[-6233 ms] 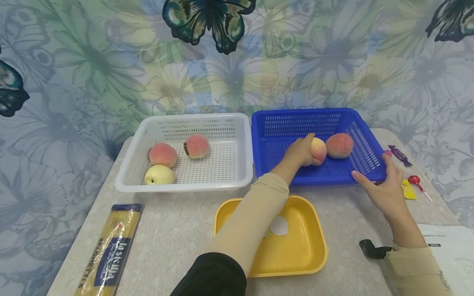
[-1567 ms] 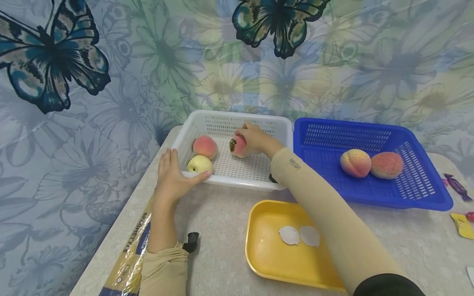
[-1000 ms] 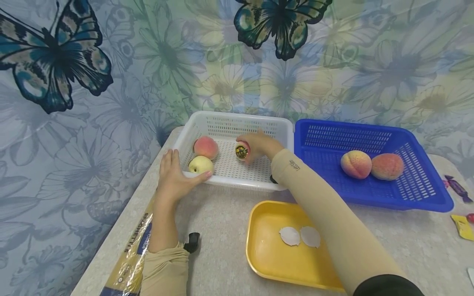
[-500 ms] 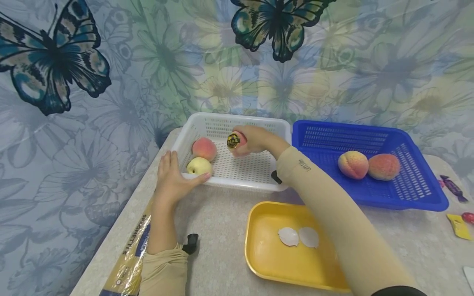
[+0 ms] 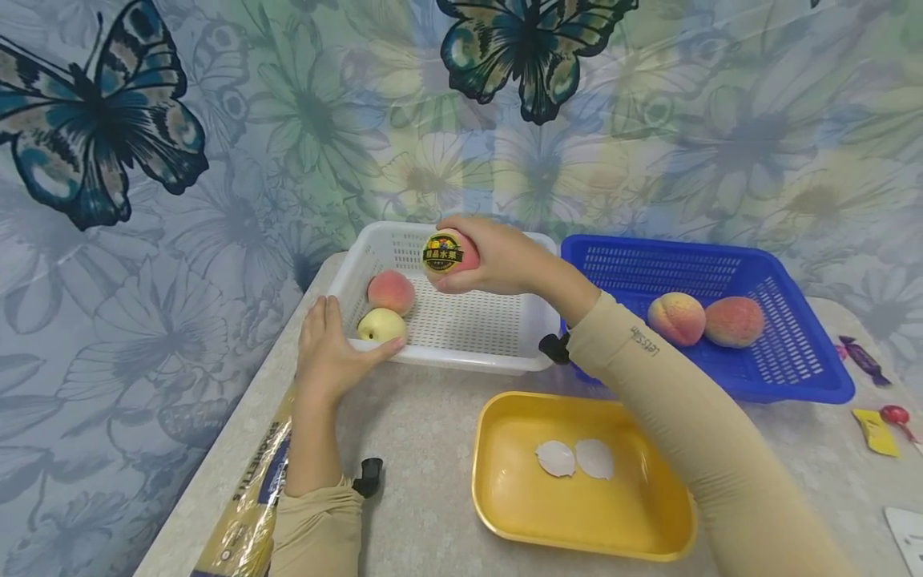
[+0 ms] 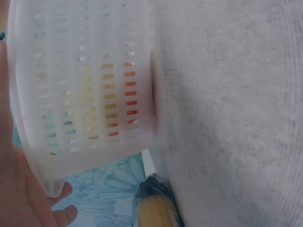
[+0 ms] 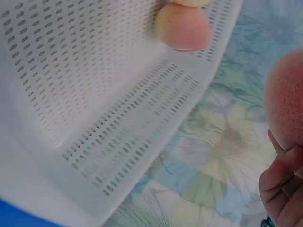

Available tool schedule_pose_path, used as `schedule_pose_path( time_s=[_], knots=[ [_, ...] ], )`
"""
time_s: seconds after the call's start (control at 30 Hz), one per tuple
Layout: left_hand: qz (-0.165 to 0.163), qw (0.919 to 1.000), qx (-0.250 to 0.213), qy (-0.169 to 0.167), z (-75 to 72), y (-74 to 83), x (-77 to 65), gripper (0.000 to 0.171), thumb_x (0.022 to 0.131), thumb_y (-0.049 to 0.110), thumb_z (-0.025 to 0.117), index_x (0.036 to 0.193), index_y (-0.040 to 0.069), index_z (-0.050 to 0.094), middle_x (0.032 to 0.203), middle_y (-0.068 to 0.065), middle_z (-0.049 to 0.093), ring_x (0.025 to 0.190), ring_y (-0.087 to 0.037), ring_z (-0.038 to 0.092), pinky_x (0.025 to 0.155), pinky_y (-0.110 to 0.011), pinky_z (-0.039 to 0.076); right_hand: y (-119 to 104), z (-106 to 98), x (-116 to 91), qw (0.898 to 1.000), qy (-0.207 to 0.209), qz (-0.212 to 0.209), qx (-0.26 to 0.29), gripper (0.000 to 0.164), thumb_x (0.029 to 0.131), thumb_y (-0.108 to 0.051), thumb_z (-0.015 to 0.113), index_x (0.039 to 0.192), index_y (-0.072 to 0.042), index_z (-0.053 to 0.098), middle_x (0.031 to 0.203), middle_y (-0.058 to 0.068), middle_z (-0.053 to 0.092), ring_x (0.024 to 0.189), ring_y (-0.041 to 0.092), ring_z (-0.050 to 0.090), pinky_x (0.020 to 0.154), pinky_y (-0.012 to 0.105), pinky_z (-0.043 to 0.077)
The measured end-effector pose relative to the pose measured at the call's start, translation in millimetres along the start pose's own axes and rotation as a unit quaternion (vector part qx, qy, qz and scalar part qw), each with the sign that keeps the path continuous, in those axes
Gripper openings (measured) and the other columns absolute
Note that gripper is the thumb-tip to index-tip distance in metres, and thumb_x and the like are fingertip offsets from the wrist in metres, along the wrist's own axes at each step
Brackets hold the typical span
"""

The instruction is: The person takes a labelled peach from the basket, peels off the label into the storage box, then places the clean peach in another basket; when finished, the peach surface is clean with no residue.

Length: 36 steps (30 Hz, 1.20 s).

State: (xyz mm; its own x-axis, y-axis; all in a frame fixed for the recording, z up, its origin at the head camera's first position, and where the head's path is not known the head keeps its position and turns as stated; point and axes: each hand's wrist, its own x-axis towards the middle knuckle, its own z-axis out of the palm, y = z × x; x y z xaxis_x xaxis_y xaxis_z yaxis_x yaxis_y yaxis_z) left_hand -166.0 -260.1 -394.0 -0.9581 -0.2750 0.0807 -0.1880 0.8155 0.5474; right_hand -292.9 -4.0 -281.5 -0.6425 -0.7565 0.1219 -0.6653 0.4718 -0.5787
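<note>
My right hand grips a pink peach with a round black-and-gold sticker facing my head camera. It is raised above the white basket. In the right wrist view the peach shows at the right edge, with fingertips against it. My left hand rests on the basket's near left corner, thumb over the front rim, fingers straight along the side. Inside the basket lie another pink peach and a pale yellow fruit, side by side.
A blue basket with two peaches stands to the right. In front is a yellow tray with two white discs. A spaghetti packet lies left; candies lie far right.
Over six seconds, my hands went from the blue basket to the white one. The right hand took the stickered peach, turned its sticker toward me and lifted it. The left hand stayed lately.
</note>
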Motion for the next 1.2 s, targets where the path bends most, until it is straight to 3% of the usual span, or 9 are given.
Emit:
schedule_pose_path(
  time_s=[0.27, 0.5, 0.83, 1.0, 1.1, 1.2],
  knots=[
    [-0.009, 0.9999, 0.012, 0.001, 3.3, 2.4, 1.8, 0.140, 0.065, 0.081, 0.071, 0.158, -0.001, 0.004, 0.165, -0.024, 0.003, 0.152, -0.044, 0.005, 0.120, -0.064, 0.012, -1.7, -13.6, -44.1, 0.996, 0.055, -0.004, 0.071, 0.070, 0.081, -0.044, 0.080, 0.140, -0.026, 0.049, 0.120, -0.008, 0.060, 0.103, 0.011, 0.059, 0.092, 0.033, 0.053],
    [-0.005, 0.9999, 0.015, -0.002, 2.8, 4.8, 1.3, 0.141, 0.065, 0.080, 0.071, 0.158, -0.001, 0.003, 0.165, -0.025, 0.003, 0.152, -0.045, 0.001, 0.120, -0.067, 0.005, 0.2, -15.8, -83.2, 0.988, 0.102, 0.022, 0.110, 0.077, 0.081, -0.039, 0.082, 0.146, -0.024, 0.044, 0.125, -0.005, 0.058, 0.108, 0.012, 0.058, 0.098, 0.036, 0.051],
    [0.012, 0.9996, 0.026, 0.003, -0.8, 9.0, -1.5, 0.137, 0.067, 0.079, 0.071, 0.158, 0.000, 0.005, 0.164, -0.027, 0.003, 0.152, -0.046, -0.001, 0.116, -0.072, -0.003, 5.8, -9.2, -113.5, 0.983, 0.126, 0.042, 0.125, 0.081, 0.083, -0.034, 0.081, 0.151, -0.020, 0.038, 0.131, 0.000, 0.057, 0.112, 0.015, 0.058, 0.102, 0.040, 0.050],
    [0.073, 0.9966, -0.004, 0.038, -0.9, 30.7, -6.7, 0.124, 0.071, 0.059, 0.082, 0.158, 0.004, 0.014, 0.163, -0.026, 0.014, 0.151, -0.047, 0.008, 0.118, -0.070, 0.008, 6.5, -4.6, -120.5, 0.980, 0.130, 0.034, 0.147, 0.079, 0.085, -0.028, 0.080, 0.151, -0.018, 0.037, 0.130, 0.001, 0.058, 0.111, 0.015, 0.059, 0.101, 0.038, 0.050],
    [0.134, 0.9888, -0.049, 0.044, 2.0, 59.0, -16.0, 0.117, 0.071, 0.047, 0.087, 0.158, 0.006, 0.019, 0.162, -0.022, 0.022, 0.150, -0.044, 0.016, 0.119, -0.065, 0.017, 6.2, -1.0, -124.8, 0.980, 0.131, 0.035, 0.148, 0.080, 0.085, -0.028, 0.079, 0.152, -0.016, 0.036, 0.131, 0.002, 0.058, 0.111, 0.015, 0.059, 0.101, 0.038, 0.050],
    [0.189, 0.9773, -0.093, 0.024, 7.6, 91.3, -29.9, 0.114, 0.072, 0.043, 0.087, 0.159, 0.013, 0.020, 0.163, -0.014, 0.025, 0.150, -0.036, 0.023, 0.120, -0.060, 0.022, 4.5, 2.7, -128.7, 0.979, 0.131, 0.035, 0.151, 0.080, 0.086, -0.028, 0.079, 0.152, -0.017, 0.036, 0.130, 0.001, 0.058, 0.109, 0.014, 0.060, 0.098, 0.036, 0.052]
  ],
)
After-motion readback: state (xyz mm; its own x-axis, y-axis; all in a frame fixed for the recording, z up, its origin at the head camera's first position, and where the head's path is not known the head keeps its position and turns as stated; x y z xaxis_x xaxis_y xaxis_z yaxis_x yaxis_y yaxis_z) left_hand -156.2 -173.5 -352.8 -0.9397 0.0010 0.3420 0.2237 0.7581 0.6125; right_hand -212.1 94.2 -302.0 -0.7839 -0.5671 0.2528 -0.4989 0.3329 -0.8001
